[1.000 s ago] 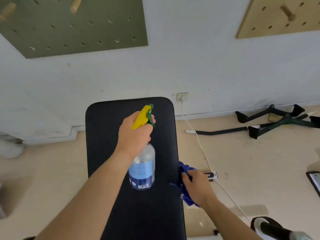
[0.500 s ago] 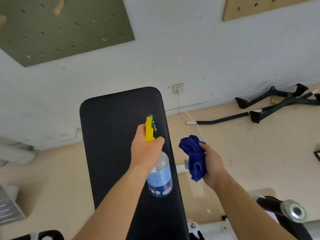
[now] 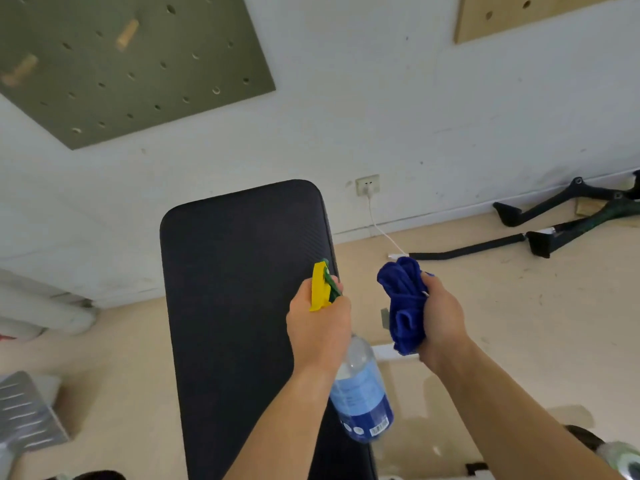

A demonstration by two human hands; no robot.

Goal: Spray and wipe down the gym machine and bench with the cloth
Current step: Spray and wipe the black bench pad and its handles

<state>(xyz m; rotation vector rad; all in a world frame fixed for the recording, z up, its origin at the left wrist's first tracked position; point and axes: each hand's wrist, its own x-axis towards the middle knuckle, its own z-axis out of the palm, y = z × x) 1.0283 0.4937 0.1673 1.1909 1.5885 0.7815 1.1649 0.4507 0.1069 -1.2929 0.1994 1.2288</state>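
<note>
Bottle (image 3: pixel 362 393) in L hand (image 3: pixel 318 327), cloth (image 3: pixel 405 306) in R hand (image 3: pixel 441 317).

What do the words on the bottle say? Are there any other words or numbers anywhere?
No words or numbers can be read here.
Bottle label: blue, with a barcode and small white round marks; the print is too blurred to read.
Cloth, bench, wall: no writing shows.
</note>
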